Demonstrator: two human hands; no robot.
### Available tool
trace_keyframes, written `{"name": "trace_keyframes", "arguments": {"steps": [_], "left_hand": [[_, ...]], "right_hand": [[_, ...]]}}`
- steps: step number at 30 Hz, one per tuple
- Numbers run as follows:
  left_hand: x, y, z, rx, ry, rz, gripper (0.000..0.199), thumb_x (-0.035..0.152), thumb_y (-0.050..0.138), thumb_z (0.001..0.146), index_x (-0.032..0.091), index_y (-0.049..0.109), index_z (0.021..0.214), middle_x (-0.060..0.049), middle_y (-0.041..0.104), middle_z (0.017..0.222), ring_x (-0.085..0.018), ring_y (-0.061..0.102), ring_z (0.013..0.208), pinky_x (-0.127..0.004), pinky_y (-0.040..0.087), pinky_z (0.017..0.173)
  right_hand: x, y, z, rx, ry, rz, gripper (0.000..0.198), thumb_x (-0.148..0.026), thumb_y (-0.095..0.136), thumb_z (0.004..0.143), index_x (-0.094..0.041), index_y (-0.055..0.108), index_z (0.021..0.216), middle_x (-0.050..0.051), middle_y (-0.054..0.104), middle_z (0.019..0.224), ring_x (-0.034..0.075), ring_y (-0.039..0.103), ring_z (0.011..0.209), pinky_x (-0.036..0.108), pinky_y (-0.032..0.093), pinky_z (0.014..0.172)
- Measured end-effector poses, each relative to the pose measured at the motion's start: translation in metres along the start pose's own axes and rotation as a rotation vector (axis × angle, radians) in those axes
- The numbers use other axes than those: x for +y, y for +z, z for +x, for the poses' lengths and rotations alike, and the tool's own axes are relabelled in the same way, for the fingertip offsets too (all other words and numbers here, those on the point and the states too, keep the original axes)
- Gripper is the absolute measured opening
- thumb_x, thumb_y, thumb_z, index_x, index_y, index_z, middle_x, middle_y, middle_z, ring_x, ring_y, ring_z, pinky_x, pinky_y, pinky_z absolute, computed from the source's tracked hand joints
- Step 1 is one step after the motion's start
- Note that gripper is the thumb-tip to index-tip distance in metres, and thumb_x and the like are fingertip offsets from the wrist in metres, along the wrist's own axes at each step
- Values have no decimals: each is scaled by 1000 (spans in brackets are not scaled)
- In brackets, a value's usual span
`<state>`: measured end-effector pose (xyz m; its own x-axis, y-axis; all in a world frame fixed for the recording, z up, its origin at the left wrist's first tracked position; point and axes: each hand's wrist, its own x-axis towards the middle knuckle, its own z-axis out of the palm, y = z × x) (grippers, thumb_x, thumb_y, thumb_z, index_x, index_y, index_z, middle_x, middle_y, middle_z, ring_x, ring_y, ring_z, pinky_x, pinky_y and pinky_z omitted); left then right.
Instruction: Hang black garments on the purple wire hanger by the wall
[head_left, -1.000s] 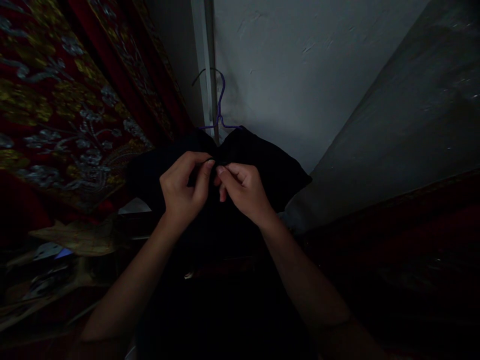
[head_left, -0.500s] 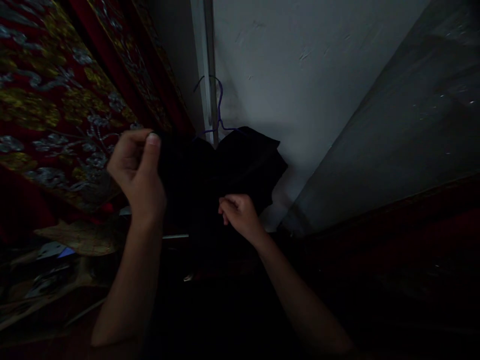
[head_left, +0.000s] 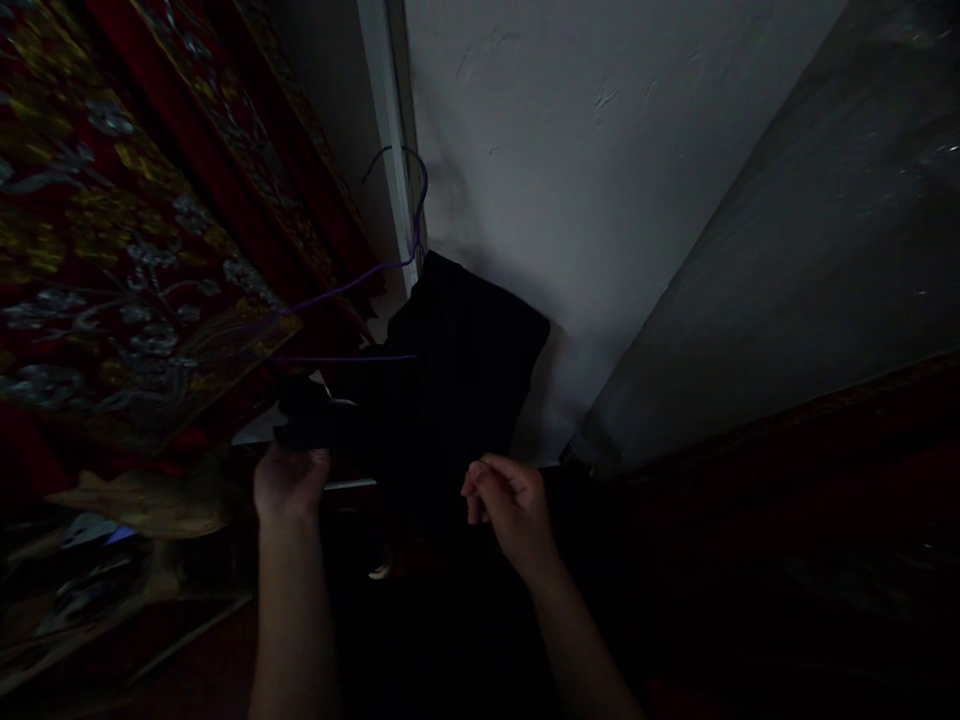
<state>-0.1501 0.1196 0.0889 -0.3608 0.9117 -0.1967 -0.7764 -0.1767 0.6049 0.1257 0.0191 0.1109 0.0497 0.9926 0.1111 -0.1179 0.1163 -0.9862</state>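
Note:
A black garment [head_left: 457, 350] hangs from a purple wire hanger [head_left: 352, 283], one shoulder still draped over the hanger's right side. The hanger's left arm is bare, sticking out over the patterned cloth. With its fingers closed, my left hand [head_left: 291, 480] holds a bunched part of the garment, below the bare hanger arm. My right hand [head_left: 514, 505] is also closed, its fingers curled on the lower front of the garment. Dark fabric and dim light hide just how much cloth is in each hand.
Red cloth with gold and silver embroidery [head_left: 135, 220] hangs at the left. Behind the garment stand a pale wall [head_left: 600, 150] and a narrow upright strip [head_left: 391, 110]. A brown fish-shaped object [head_left: 150, 505] is at the lower left; the lower right is very dark.
My left hand has moved down, taking the garment's left side off the hanger, whose left arm now shows. My right hand has moved slightly down and right. The view has shifted a little.

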Motion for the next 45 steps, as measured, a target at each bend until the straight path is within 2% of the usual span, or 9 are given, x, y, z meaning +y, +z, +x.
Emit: {"name": "trace_keyframes", "arguments": {"steps": [3, 8, 12, 19, 23, 28, 32, 36, 45], "left_hand": [[-28, -10, -24, 115, -100, 57, 34, 15, 35, 99, 18, 67, 86, -2, 72, 67, -16, 70, 60, -25, 56, 61], [-67, 12, -79, -119, -39, 235, 18, 34, 65, 91, 19, 67, 80, -1, 72, 78, -16, 70, 76, -27, 58, 76], [-78, 46, -122, -351, 97, 541, 27, 45, 69, 90, 20, 69, 81, 0, 64, 75, -14, 62, 70, -23, 52, 67], [-49, 75, -132, -750, 558, 1018, 10, 30, 68, 93, 24, 73, 99, -3, 68, 91, -18, 65, 88, -27, 52, 82], [-45, 51, -108, -848, 350, 1049, 41, 43, 68, 91, 26, 66, 128, -9, 71, 120, -26, 66, 114, -35, 53, 97], [-39, 16, -91, -1186, -167, 1330, 22, 39, 70, 88, 23, 79, 100, -4, 79, 90, -25, 74, 83, -31, 59, 72], [-12, 14, -84, -1090, 31, 1443, 21, 34, 78, 81, 24, 80, 99, -3, 79, 88, -24, 74, 78, -30, 58, 70], [11, 30, -92, -1104, 123, 1420, 18, 37, 74, 87, 24, 78, 100, -2, 78, 93, -21, 73, 83, -27, 57, 75], [19, 43, -97, -1255, 12, 1595, 28, 45, 58, 98, 22, 74, 99, -2, 75, 91, -18, 69, 84, -26, 54, 79]], "right_hand": [[9, -2, 3, 15, 32, 12, 38, -47, 56, 90, -20, 61, 65, -2, 52, 48, 11, 48, 44, 24, 34, 47], [26, 6, 3, -32, -24, -92, 19, -37, 64, 88, -19, 68, 90, 4, 69, 84, 18, 65, 80, 29, 50, 75], [30, 15, -4, -227, -50, -81, 53, -21, 74, 78, -23, 57, 128, 8, 66, 126, 23, 62, 117, 37, 48, 103], [6, 21, 15, -262, 113, 10, 21, -38, 61, 87, -25, 71, 101, 3, 73, 99, 24, 67, 103, 36, 56, 88], [-35, -4, 37, -485, 238, -33, 9, -29, 65, 77, -23, 71, 78, -2, 68, 72, 16, 61, 67, 25, 48, 58], [-86, -33, 74, -523, -48, -356, 10, -20, 65, 73, -22, 66, 63, -2, 65, 61, 15, 57, 59, 25, 45, 55], [-80, -28, 122, -240, -416, -332, 19, -14, 55, 75, -22, 70, 84, 1, 74, 89, 20, 66, 92, 32, 51, 87], [-37, -13, 168, -69, -448, -330, 11, -29, 63, 78, -22, 63, 87, 2, 68, 86, 20, 63, 88, 33, 51, 86], [-19, -32, 174, -299, -400, -472, 19, -39, 63, 79, -20, 63, 78, -1, 60, 70, 17, 57, 66, 28, 43, 61]]}}
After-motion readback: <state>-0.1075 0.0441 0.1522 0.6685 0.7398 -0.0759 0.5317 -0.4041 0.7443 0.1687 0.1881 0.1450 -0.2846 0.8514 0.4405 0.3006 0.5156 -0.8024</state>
